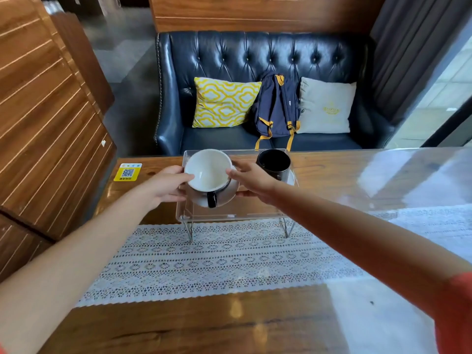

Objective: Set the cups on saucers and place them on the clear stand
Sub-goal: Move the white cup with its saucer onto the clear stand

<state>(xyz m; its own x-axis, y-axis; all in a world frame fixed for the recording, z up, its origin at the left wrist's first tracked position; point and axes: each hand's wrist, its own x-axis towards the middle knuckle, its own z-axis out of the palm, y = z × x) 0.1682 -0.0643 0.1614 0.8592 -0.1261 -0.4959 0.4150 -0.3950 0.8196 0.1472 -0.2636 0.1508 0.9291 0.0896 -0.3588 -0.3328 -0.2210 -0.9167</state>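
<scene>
A cup (208, 171), white inside and dark outside with a dark handle facing me, sits on a white saucer (229, 191) over the left half of the clear stand (229, 215). My left hand (166, 185) grips the saucer's left edge, thumb at the cup's rim. On the other side, my right hand (251, 180) holds the saucer's right edge, fingers touching the cup. Whether the saucer rests on the stand or hovers just above it is unclear. A black cup (273, 163) on its own white saucer (291, 178) stands on the right half.
The stand rests on thin legs on a glossy wooden table (178, 325) with a white lace runner (229, 259). A yellow QR sticker (127, 172) lies at the left. Beyond the table is a dark leather sofa (255, 60) with two cushions and a navy backpack (277, 108).
</scene>
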